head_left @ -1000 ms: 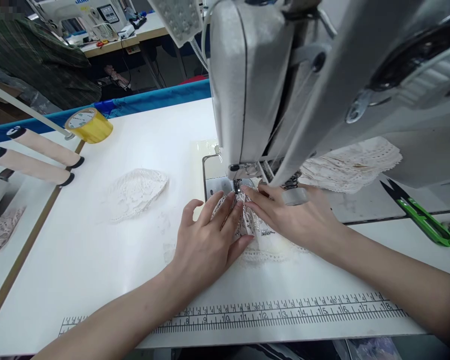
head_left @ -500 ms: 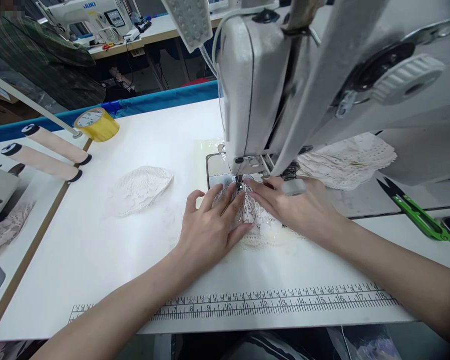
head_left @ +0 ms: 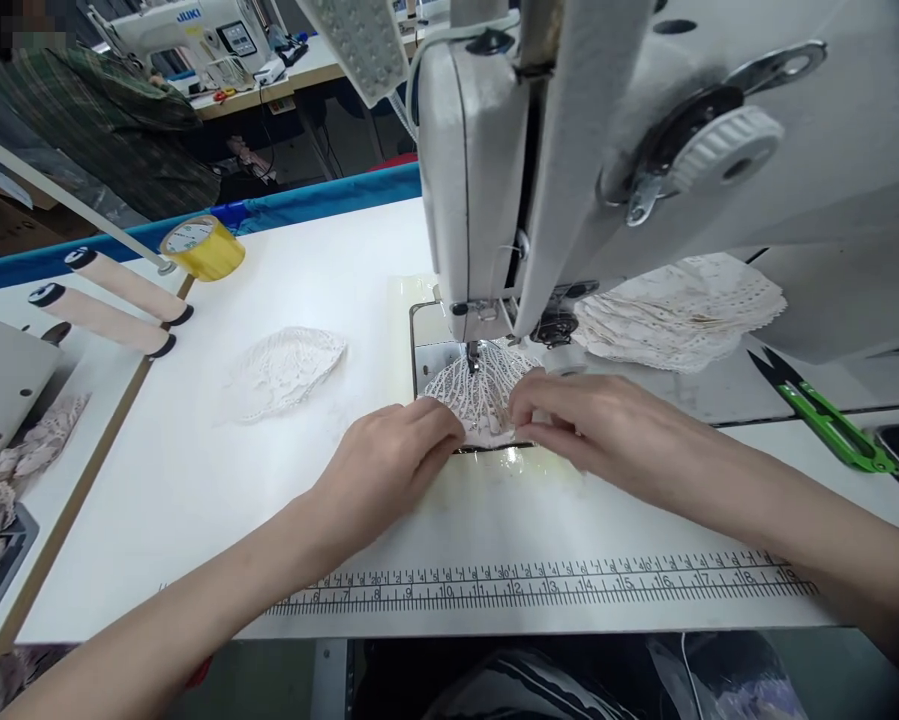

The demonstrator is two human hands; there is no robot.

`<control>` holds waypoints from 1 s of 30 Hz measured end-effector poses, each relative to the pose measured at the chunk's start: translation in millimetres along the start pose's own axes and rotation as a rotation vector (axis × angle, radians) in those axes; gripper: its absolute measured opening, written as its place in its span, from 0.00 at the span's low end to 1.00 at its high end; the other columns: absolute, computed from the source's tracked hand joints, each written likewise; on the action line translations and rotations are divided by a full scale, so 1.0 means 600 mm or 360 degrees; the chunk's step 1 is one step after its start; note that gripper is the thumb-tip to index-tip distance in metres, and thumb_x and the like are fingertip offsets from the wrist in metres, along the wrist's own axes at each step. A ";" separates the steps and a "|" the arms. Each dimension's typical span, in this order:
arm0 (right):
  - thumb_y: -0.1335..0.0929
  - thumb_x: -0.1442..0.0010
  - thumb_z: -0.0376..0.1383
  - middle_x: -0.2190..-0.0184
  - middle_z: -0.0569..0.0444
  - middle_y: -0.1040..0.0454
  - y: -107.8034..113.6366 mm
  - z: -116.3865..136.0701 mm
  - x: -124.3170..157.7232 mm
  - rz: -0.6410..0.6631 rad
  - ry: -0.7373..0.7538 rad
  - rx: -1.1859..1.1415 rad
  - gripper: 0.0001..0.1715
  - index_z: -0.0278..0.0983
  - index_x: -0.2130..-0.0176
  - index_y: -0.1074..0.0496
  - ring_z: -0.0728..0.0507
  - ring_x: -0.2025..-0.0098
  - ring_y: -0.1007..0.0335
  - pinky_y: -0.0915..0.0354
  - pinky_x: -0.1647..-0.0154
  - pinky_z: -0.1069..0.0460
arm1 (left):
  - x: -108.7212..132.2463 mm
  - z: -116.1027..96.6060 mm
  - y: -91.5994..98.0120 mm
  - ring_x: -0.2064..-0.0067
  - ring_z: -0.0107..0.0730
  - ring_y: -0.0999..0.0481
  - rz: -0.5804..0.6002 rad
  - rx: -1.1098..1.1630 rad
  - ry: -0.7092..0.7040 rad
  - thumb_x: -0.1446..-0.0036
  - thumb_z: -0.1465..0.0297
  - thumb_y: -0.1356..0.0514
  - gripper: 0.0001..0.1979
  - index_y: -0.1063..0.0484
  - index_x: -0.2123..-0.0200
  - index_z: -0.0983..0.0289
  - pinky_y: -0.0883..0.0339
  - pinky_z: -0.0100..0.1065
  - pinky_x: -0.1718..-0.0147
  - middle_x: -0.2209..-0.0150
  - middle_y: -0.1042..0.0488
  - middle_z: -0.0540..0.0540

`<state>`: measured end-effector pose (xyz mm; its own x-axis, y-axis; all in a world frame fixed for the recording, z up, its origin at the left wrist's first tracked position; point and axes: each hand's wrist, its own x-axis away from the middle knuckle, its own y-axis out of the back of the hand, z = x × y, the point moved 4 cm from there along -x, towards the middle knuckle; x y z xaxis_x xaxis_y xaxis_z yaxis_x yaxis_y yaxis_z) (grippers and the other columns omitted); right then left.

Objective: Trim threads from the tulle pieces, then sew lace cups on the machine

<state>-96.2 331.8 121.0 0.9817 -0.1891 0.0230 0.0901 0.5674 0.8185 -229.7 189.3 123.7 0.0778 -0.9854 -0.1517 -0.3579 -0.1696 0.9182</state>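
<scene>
A white lace piece (head_left: 479, 395) lies fanned out beneath the presser foot (head_left: 473, 355) of the sewing machine (head_left: 486, 190). My left hand (head_left: 389, 455) pinches its near left edge, fingers curled and thumb underneath. At its right edge my right hand (head_left: 580, 415) grips the lace between thumb and bent fingers. The lace's near edge runs between both hands, just over the front of the metal needle plate (head_left: 423, 330). The fingertips of both hands are partly hidden by the fingers above them.
A single lace piece (head_left: 288, 370) lies to the left, and a stack of lace pieces (head_left: 681, 305) sits behind my right hand. Green thread snips (head_left: 831, 420) lie at right. Yellow tape (head_left: 205, 250) and two thread cones (head_left: 104, 318) stand at far left. A person (head_left: 104, 130) sits beyond.
Both hands have drawn back toward me from the presser foot and now pinch the lace's near edge. The lace, bunched under the fingers before, is spread flat. The camera view has shifted slightly.
</scene>
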 end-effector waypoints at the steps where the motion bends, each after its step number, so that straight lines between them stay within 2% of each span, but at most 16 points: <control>1: 0.39 0.31 0.39 0.73 0.58 0.26 0.003 -0.004 -0.001 -0.0048 -0.0054 -0.0054 0.13 0.39 0.65 0.29 0.51 0.75 0.33 0.44 0.75 0.54 | -0.005 0.003 0.002 0.71 0.29 0.24 0.0044 0.0104 0.0126 0.33 0.72 0.49 0.08 0.30 0.61 0.62 0.34 0.31 0.74 0.68 0.22 0.50; 4: 0.38 0.31 0.43 0.76 0.58 0.27 0.008 -0.007 -0.005 -0.0158 -0.0122 -0.0086 0.15 0.38 0.63 0.28 0.50 0.77 0.33 0.45 0.77 0.55 | -0.024 0.007 0.011 0.73 0.30 0.25 0.0158 0.0204 0.0290 0.33 0.69 0.48 0.06 0.32 0.60 0.62 0.35 0.31 0.77 0.71 0.23 0.50; 6: 0.35 0.35 0.44 0.74 0.57 0.26 0.008 -0.002 -0.008 -0.0210 -0.0031 0.0027 0.14 0.37 0.57 0.26 0.49 0.76 0.33 0.45 0.76 0.55 | -0.041 0.007 0.015 0.70 0.32 0.24 0.0191 0.0168 0.0237 0.37 0.70 0.43 0.09 0.30 0.54 0.63 0.35 0.31 0.75 0.66 0.22 0.53; 8: 0.34 0.35 0.40 0.72 0.55 0.26 0.005 0.003 -0.011 -0.0327 0.0095 0.0212 0.14 0.37 0.53 0.25 0.49 0.75 0.34 0.46 0.76 0.55 | -0.059 0.011 0.015 0.68 0.32 0.25 0.0225 0.0158 0.0180 0.42 0.74 0.41 0.15 0.29 0.50 0.63 0.35 0.31 0.74 0.64 0.23 0.53; 9: 0.35 0.35 0.37 0.70 0.53 0.26 0.004 0.004 -0.012 -0.0432 0.0145 0.0304 0.14 0.37 0.54 0.24 0.49 0.74 0.35 0.47 0.76 0.55 | -0.068 0.014 0.014 0.70 0.30 0.27 0.0245 0.0169 0.0166 0.43 0.77 0.42 0.16 0.27 0.51 0.63 0.37 0.30 0.74 0.65 0.23 0.52; 11: 0.39 0.34 0.34 0.68 0.52 0.26 0.004 0.003 -0.013 -0.0676 0.0198 0.0446 0.16 0.37 0.59 0.22 0.49 0.73 0.35 0.48 0.76 0.55 | -0.082 0.022 0.013 0.74 0.27 0.31 0.0262 0.0196 0.0143 0.45 0.80 0.44 0.13 0.22 0.61 0.62 0.41 0.30 0.77 0.72 0.27 0.50; 13: 0.39 0.32 0.36 0.66 0.51 0.25 0.003 -0.001 -0.014 -0.0832 0.0204 0.0514 0.18 0.37 0.62 0.21 0.50 0.73 0.36 0.50 0.77 0.54 | -0.092 0.029 0.015 0.77 0.26 0.37 0.0258 0.0245 0.0121 0.44 0.78 0.43 0.10 0.24 0.71 0.62 0.45 0.31 0.78 0.78 0.33 0.49; 15: 0.39 0.31 0.39 0.70 0.52 0.25 0.002 -0.005 -0.017 -0.0853 0.0156 0.0533 0.20 0.37 0.64 0.21 0.50 0.75 0.38 0.51 0.77 0.54 | -0.096 0.034 0.018 0.77 0.26 0.39 0.0285 0.0359 0.0102 0.41 0.73 0.43 0.11 0.27 0.76 0.62 0.47 0.32 0.78 0.79 0.36 0.49; 19: 0.39 0.32 0.40 0.79 0.55 0.29 0.001 -0.007 -0.022 -0.0722 0.0022 0.0535 0.21 0.36 0.66 0.21 0.51 0.79 0.42 0.54 0.78 0.54 | -0.087 0.040 0.019 0.75 0.28 0.36 0.0361 0.0677 0.0171 0.36 0.66 0.45 0.17 0.30 0.78 0.62 0.43 0.34 0.77 0.73 0.35 0.52; 21: 0.39 0.32 0.39 0.78 0.55 0.27 0.000 -0.002 -0.019 -0.0688 0.0067 0.0510 0.19 0.38 0.64 0.20 0.51 0.79 0.40 0.54 0.78 0.54 | -0.076 0.039 0.014 0.74 0.28 0.35 0.0318 0.0710 0.0144 0.35 0.67 0.46 0.19 0.31 0.79 0.62 0.40 0.35 0.75 0.72 0.36 0.52; 23: 0.38 0.34 0.36 0.75 0.56 0.24 -0.002 0.005 -0.014 -0.0646 0.0170 0.0484 0.16 0.40 0.62 0.20 0.51 0.77 0.36 0.52 0.77 0.54 | -0.062 0.031 0.005 0.72 0.29 0.34 0.0221 0.0550 -0.0014 0.35 0.69 0.46 0.18 0.29 0.78 0.62 0.38 0.35 0.73 0.72 0.36 0.51; 25: 0.36 0.38 0.31 0.69 0.56 0.21 -0.006 0.013 -0.009 -0.0603 0.0316 0.0522 0.15 0.40 0.64 0.20 0.49 0.72 0.33 0.48 0.75 0.53 | -0.044 0.017 -0.005 0.69 0.32 0.32 0.0042 0.0202 -0.0256 0.36 0.72 0.44 0.13 0.24 0.72 0.62 0.35 0.38 0.67 0.72 0.33 0.52; 27: 0.36 0.41 0.27 0.64 0.55 0.20 -0.011 0.021 -0.005 -0.0611 0.0465 0.0630 0.16 0.39 0.67 0.20 0.47 0.67 0.30 0.43 0.69 0.50 | -0.024 -0.001 -0.015 0.66 0.35 0.30 -0.0210 -0.0226 -0.0486 0.37 0.74 0.43 0.09 0.22 0.62 0.63 0.34 0.42 0.59 0.70 0.27 0.53; 28: 0.37 0.41 0.25 0.63 0.55 0.19 -0.013 0.024 -0.003 -0.0635 0.0527 0.0688 0.16 0.38 0.67 0.20 0.45 0.65 0.30 0.42 0.66 0.49 | -0.014 -0.010 -0.019 0.65 0.36 0.29 -0.0325 -0.0416 -0.0561 0.38 0.75 0.42 0.09 0.22 0.59 0.64 0.35 0.43 0.56 0.68 0.24 0.54; 30: 0.38 0.40 0.24 0.65 0.54 0.19 -0.016 0.028 -0.001 -0.0677 0.0595 0.0761 0.18 0.37 0.66 0.20 0.43 0.62 0.29 0.40 0.61 0.47 | 0.000 -0.023 -0.028 0.59 0.38 0.26 -0.0409 -0.0663 -0.0599 0.39 0.76 0.41 0.12 0.24 0.53 0.65 0.37 0.44 0.53 0.58 0.20 0.56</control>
<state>-100.5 313.1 122.9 0.8777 0.0196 -0.4789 0.4761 0.0790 0.8758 -211.0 192.2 113.5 -0.2476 -0.8653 -0.4359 0.0282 -0.4561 0.8895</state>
